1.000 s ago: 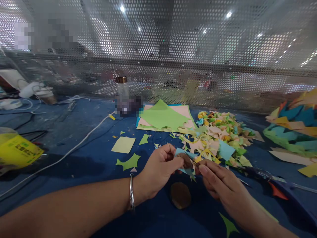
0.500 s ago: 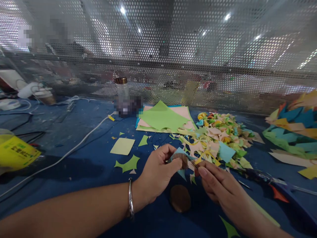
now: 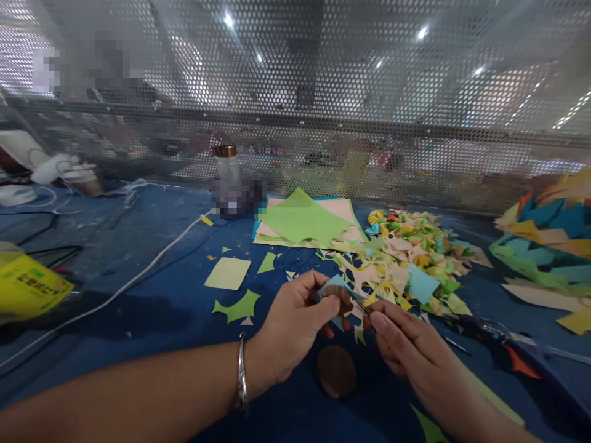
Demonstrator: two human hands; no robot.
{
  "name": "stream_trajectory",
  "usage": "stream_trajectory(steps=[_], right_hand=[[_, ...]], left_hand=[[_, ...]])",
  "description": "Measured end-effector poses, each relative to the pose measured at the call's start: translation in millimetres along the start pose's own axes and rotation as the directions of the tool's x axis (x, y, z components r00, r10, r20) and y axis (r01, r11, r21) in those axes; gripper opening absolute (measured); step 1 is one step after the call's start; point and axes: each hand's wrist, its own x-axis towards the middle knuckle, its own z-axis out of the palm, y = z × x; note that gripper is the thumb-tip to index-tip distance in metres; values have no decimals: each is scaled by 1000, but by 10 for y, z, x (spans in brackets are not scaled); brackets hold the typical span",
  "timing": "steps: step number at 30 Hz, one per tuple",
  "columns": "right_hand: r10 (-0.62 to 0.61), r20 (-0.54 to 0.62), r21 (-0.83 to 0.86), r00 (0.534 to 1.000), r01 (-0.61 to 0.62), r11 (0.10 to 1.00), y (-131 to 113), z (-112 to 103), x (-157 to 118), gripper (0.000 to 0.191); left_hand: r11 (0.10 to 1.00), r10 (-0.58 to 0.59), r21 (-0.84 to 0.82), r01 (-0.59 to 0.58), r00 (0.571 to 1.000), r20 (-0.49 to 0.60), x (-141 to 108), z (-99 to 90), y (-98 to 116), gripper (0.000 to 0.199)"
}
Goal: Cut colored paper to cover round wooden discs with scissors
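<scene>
Near the middle, my left hand (image 3: 293,320) pinches a small brown piece (image 3: 338,298) together with a light blue paper piece (image 3: 336,282). A silver bangle circles that wrist. From the right, my right hand (image 3: 409,341) grips a thin dark metal tool (image 3: 359,301), its tip touching or very close to the pieces in my left hand. The tool's far end is hidden by my fingers. Below and between the hands, a round brown disc (image 3: 337,371) lies on the blue table (image 3: 161,381).
A heap of coloured paper scraps (image 3: 401,258) spreads behind my right hand. Stacked paper sheets (image 3: 305,218) lie at the back centre. A blue glue gun (image 3: 521,351) is at the right, near layered paper petals (image 3: 545,246). A white cable (image 3: 152,261) crosses the left.
Fingertips of my left hand now show below the brown piece, which has tilted slightly. Both hands stay in nearly the same place.
</scene>
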Motion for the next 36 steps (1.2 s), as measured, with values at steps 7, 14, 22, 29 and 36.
stream_trajectory(steps=[7, 14, 22, 29, 36], right_hand=[[22, -17, -12, 1000, -22, 1000, -13, 16, 4, 52], [17, 10, 8, 1000, -18, 1000, 31, -6, -1, 50], [14, -7, -24, 1000, -14, 1000, -25, 3, -7, 52], [34, 0, -29, 999, -34, 999, 33, -11, -15, 48], [46, -10, -33, 999, -47, 998, 54, -18, -27, 50]], left_hand=[[1000, -14, 18, 14, 1000, 5, 0, 3, 0, 8], [999, -37, 6, 36, 999, 34, -10, 2, 4, 12], [994, -75, -69, 80, 995, 65, -1, 6, -13, 13], [989, -80, -121, 90, 994, 78, 2, 10, -24, 15], [984, -73, -156, 89, 992, 104, -3, 9, -40, 15]])
